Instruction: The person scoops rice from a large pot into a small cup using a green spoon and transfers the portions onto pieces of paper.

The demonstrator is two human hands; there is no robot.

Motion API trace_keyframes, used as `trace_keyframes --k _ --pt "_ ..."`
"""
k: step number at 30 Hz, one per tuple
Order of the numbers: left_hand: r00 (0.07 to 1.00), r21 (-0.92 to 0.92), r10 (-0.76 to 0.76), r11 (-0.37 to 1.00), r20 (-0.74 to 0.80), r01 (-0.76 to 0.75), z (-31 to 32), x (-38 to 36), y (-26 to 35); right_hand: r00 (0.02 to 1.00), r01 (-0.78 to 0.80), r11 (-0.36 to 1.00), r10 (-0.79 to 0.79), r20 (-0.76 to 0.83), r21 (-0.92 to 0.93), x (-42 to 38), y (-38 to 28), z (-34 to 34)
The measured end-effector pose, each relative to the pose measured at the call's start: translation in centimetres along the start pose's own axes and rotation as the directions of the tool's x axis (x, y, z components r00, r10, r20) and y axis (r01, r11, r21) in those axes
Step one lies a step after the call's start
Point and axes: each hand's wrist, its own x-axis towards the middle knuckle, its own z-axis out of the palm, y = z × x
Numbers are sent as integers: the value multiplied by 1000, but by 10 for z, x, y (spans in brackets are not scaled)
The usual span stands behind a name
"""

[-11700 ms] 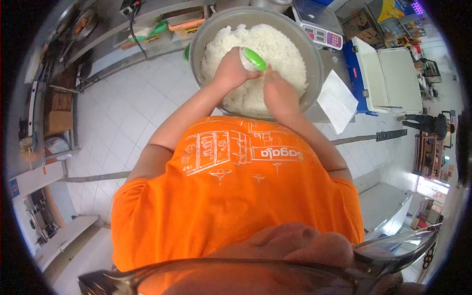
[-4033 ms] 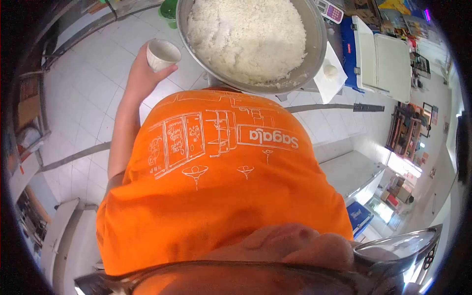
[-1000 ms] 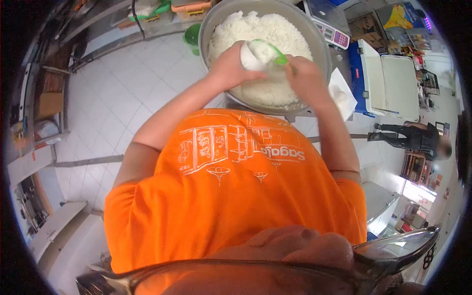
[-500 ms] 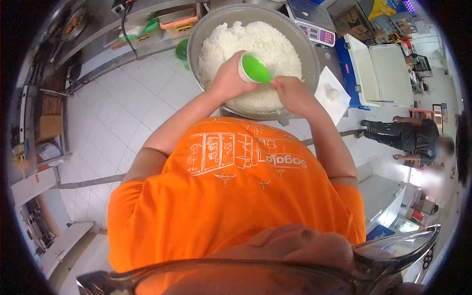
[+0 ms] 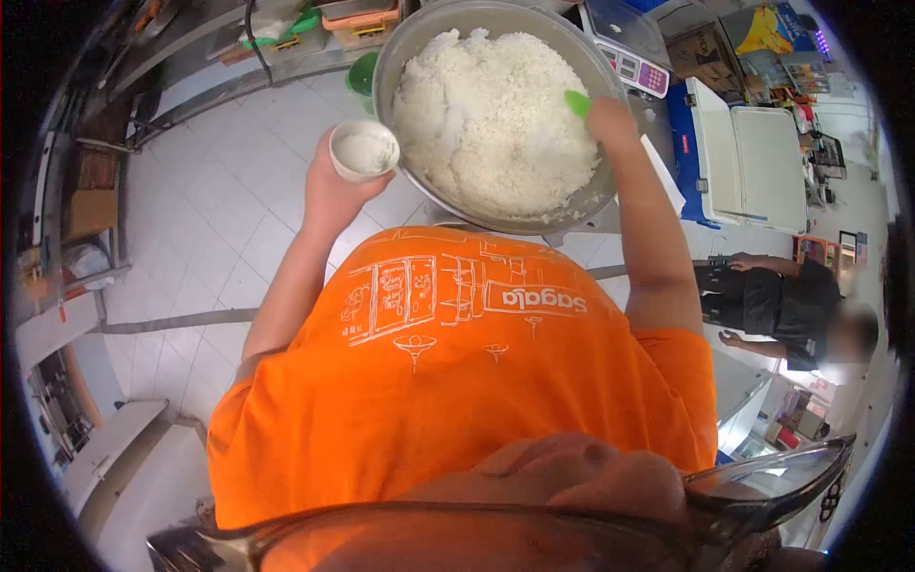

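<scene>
A wide metal pot (image 5: 386, 67) holds a large mound of white rice (image 5: 500, 114). To the left of its rim, my left hand (image 5: 335, 186) is wrapped round a white cup (image 5: 364, 151), its mouth toward me and something white inside. My right hand (image 5: 612, 124) is closed on a green rice scoop (image 5: 578, 103) over the right side of the rice. Only part of the scoop shows; its handle is hidden in my fingers.
A digital scale (image 5: 637, 69) stands behind the pot at the right. An open blue and white cooler (image 5: 705, 153) is farther right, near a person in dark clothes (image 5: 782, 300). A green container (image 5: 362, 73) is beside the pot's left side.
My left hand has moved left with the cup, away from over the rice. The scoop has come out of the cup, and my right hand has carried it up and to the right.
</scene>
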Motion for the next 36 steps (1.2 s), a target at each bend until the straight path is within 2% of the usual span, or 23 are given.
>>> trace_keyframes --k 3,5,6,9,12,15,17,19,21,24,27,32,35,36 --pt "995 -43 -96 994 34 97 7 -20 -14 996 73 997 -71 58 -38 22 -7 43" --pt "993 -90 -116 989 30 118 21 -31 -16 990 70 997 -64 123 -42 1 -17 36" --pt "994 -98 -112 989 13 113 25 -33 -18 986 67 997 -59 155 -47 -14 -20 32" --pt "995 -124 -98 988 -20 94 32 -37 -22 979 190 981 -186 82 -48 -51 -14 43" --pt "995 -133 -94 987 -19 91 27 -38 -22 974 141 988 -126 189 -68 -89 -33 43" --pt "993 -113 -115 987 -13 113 20 -41 -28 941 259 960 -225 251 -108 -91 -21 45" --pt "991 -76 -134 988 3 134 19 -46 -34 970 226 973 -221 96 -40 -59 0 22" --pt "990 -46 -138 989 27 139 28 -53 -39 995 64 997 -61 75 -37 -18 8 -13" --pt "983 -28 -174 984 65 176 33 -54 -34 994 61 996 -66 -83 -62 38 29 8" --pt "958 -58 -261 961 115 269 48 -53 -5 986 132 977 -147 -84 -167 95 36 55" --pt "948 -127 -293 943 123 308 53 -50 6 969 240 956 -248 -23 -169 81 20 53" --pt "923 -156 -365 911 122 381 57 -51 6 956 292 949 -295 -4 -120 8 0 34" --pt "921 -382 -345 838 180 389 53 -52 5 929 369 922 -367 33 -122 -28 -10 43" --pt "930 -339 -321 867 177 364 49 -54 4 922 387 912 -379 80 -134 -47 -16 42"
